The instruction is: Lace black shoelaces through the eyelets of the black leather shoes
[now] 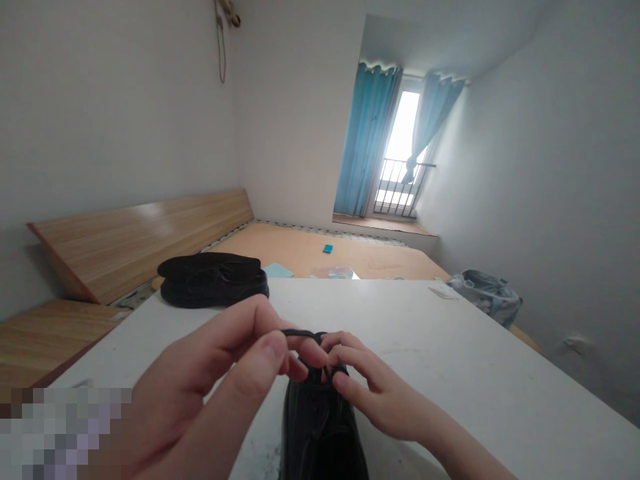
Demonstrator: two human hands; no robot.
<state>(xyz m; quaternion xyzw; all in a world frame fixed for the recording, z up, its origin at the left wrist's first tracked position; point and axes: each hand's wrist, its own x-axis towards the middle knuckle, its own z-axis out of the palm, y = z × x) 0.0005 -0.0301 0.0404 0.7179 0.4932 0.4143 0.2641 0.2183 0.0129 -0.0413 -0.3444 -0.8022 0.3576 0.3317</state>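
A black leather lace-up shoe (317, 427) stands on the white table (450, 360) with its toe toward me and its heel hidden past the bottom of the view. Its thin black shoelace (303, 332) rises from the top eyelets in a small loop. My left hand (210, 373) pinches the lace between thumb and fingers. My right hand (370, 393) grips the lace from the other side, with its fingertips at the shoe's throat. A second black shoe (213, 281) lies on its side at the table's far left, away from both hands.
A small white paper (443, 292) lies near the table's far edge. Beyond stands a bare wooden bed frame (140, 243) with a teal object (327, 249) on its board. A grey-blue bag (485, 297) sits at the right wall. A pixelated patch covers the bottom left corner.
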